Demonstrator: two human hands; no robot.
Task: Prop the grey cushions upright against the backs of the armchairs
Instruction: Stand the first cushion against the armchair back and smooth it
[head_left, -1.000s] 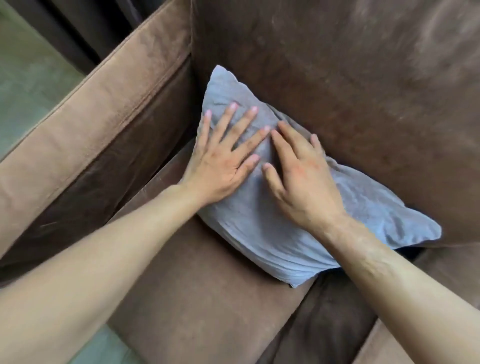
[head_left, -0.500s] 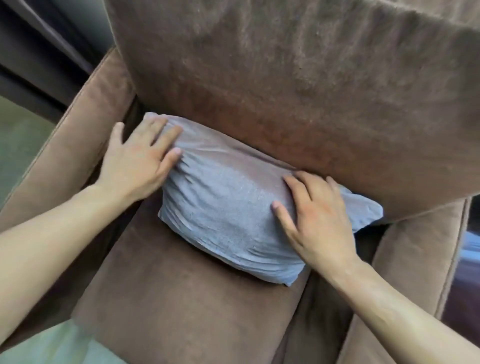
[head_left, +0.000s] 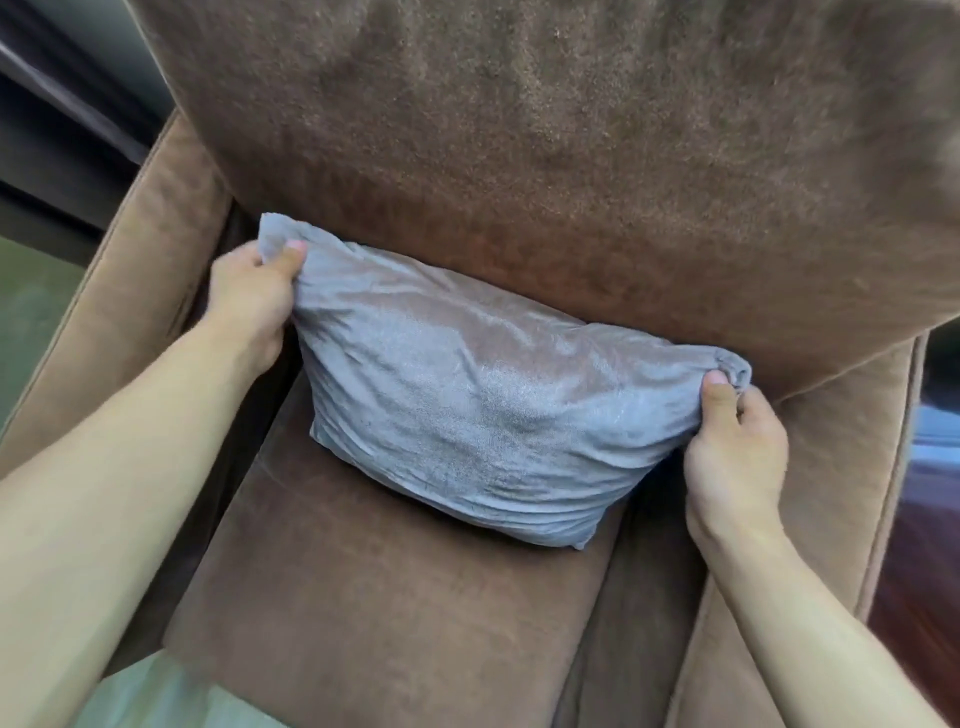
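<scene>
From my head camera, looking down, I have the grey cushion (head_left: 483, 410) held by its two upper corners. My left hand (head_left: 252, 299) pinches the far left corner, thumb on the front face and the fabric bunched in my closed fingers. My right hand (head_left: 735, 447) is clamped on the right corner in the same way, thumb pressed into the gathered cloth.

The cushion sits on the seat (head_left: 395, 613) of the brown armchair, at its far end. Its lower edge rests on the seat and its top edge leans against the backrest (head_left: 545, 171), so its face tilts toward me. It runs slightly askew, the left corner farther from me than the right. The left armrest (head_left: 140, 270) lies just beyond my left hand, and the right armrest (head_left: 841, 467) lies beside my right hand.
</scene>
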